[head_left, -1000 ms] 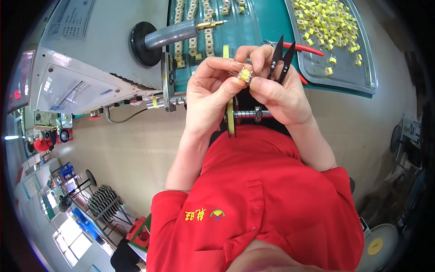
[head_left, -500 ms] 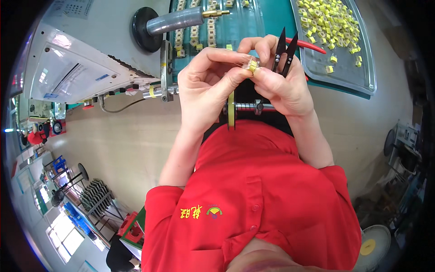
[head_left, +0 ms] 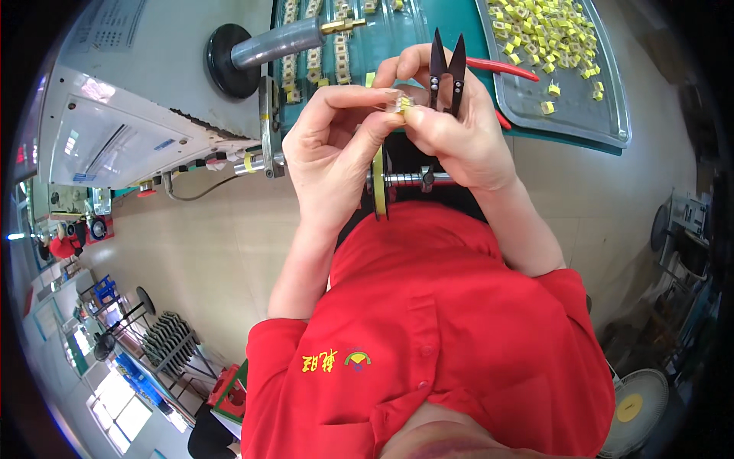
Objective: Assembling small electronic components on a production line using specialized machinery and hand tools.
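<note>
To the left of the grey rectangular tray point(head_left: 577, 117) heaped with small yellow-wrapped parts point(head_left: 547, 38), the left hand point(head_left: 329, 157) and right hand point(head_left: 457, 141) jointly pinch a small boxy yellow-banded component point(head_left: 405, 102) between thumbs and fingers. The right hand also grips slim black snips point(head_left: 457, 73), blades parted, between that component and the tray. Red-handled pliers point(head_left: 505, 68) overlap the tray's left rim; a narrow yellow tape reel point(head_left: 378, 182) stands farther left.
</note>
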Demonstrator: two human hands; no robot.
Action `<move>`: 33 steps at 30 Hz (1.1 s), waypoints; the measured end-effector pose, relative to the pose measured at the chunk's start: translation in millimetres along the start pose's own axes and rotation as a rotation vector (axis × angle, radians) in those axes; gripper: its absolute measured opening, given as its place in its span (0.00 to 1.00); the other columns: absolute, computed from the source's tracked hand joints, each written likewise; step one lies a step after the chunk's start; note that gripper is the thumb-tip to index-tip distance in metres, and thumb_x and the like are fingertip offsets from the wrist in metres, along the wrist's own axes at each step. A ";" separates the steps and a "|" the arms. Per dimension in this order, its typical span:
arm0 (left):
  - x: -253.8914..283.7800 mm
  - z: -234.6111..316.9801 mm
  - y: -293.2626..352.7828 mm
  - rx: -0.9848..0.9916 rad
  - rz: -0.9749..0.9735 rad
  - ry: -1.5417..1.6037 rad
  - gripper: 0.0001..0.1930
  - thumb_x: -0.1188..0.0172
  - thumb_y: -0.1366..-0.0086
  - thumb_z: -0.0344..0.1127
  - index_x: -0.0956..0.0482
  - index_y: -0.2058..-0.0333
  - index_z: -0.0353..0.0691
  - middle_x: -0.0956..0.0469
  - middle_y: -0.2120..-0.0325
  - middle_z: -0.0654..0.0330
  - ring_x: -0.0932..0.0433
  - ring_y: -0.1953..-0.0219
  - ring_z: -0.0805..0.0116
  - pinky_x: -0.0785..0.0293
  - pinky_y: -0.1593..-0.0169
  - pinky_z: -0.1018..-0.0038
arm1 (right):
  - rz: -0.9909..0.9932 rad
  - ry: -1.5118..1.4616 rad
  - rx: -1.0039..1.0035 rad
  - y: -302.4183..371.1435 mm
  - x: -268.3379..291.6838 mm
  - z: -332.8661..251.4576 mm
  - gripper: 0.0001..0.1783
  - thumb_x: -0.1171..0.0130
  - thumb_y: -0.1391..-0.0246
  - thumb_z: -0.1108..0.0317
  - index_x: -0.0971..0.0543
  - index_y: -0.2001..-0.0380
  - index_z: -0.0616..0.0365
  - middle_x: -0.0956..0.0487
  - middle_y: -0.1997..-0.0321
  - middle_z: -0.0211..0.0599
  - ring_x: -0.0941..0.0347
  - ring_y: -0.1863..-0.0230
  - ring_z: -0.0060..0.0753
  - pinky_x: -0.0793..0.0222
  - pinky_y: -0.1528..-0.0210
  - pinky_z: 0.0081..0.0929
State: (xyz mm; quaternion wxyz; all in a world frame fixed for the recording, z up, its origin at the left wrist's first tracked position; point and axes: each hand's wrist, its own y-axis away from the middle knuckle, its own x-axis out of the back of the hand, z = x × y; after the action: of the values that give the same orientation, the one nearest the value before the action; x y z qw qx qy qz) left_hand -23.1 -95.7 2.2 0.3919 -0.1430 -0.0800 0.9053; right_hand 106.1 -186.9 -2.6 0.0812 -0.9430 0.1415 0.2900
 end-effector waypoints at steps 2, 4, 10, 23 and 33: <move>-0.3 1.4 -0.1 0.023 0.030 -0.008 0.09 0.38 0.40 0.18 0.24 0.60 0.31 0.19 0.63 0.57 0.20 0.61 0.74 0.22 0.55 0.80 | 0.105 0.330 0.153 -0.4 0.1 5.8 0.21 0.41 0.49 0.74 0.32 0.51 0.61 0.27 0.52 0.39 0.35 0.68 0.13 0.35 0.66 0.12; 1.4 0.8 -0.7 0.036 0.064 0.058 0.10 0.38 0.40 0.18 0.24 0.60 0.31 0.20 0.63 0.56 0.19 0.61 0.73 0.22 0.55 0.80 | 0.111 0.433 0.172 1.9 2.5 1.7 0.16 0.43 0.49 0.79 0.28 0.55 0.62 0.25 0.53 0.39 0.30 0.60 0.17 0.32 0.56 0.17; -5.5 1.1 0.3 0.013 0.060 0.142 0.10 0.39 0.40 0.18 0.25 0.60 0.30 0.20 0.63 0.56 0.19 0.61 0.72 0.21 0.55 0.79 | 0.074 0.567 0.337 5.5 4.8 0.0 0.12 0.44 0.50 0.81 0.25 0.59 0.62 0.24 0.55 0.38 0.27 0.61 0.19 0.30 0.62 0.15; 0.1 -1.2 -2.9 0.031 0.011 -0.123 0.10 0.39 0.40 0.18 0.24 0.59 0.29 0.20 0.64 0.57 0.19 0.61 0.73 0.23 0.55 0.78 | 0.140 1.131 0.490 7.4 -4.9 -6.7 0.16 0.46 0.54 0.85 0.22 0.61 0.58 0.20 0.61 0.29 0.33 0.73 0.13 0.41 0.77 0.12; 12.5 -5.5 3.1 0.229 -0.065 0.246 0.14 0.36 0.41 0.22 0.22 0.55 0.32 0.22 0.55 0.54 0.23 0.55 0.72 0.25 0.51 0.77 | 0.007 0.543 0.126 15.7 20.0 -6.4 0.14 0.41 0.43 0.73 0.27 0.54 0.63 0.25 0.53 0.36 0.31 0.63 0.15 0.37 0.66 0.12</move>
State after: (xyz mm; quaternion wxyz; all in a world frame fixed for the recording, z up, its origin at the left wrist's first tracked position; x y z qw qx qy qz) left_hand -31.6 -88.4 -6.3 0.4417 -0.2046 0.0679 0.8709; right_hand 120.3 -207.7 -9.8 0.0976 -0.9788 0.1790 0.0176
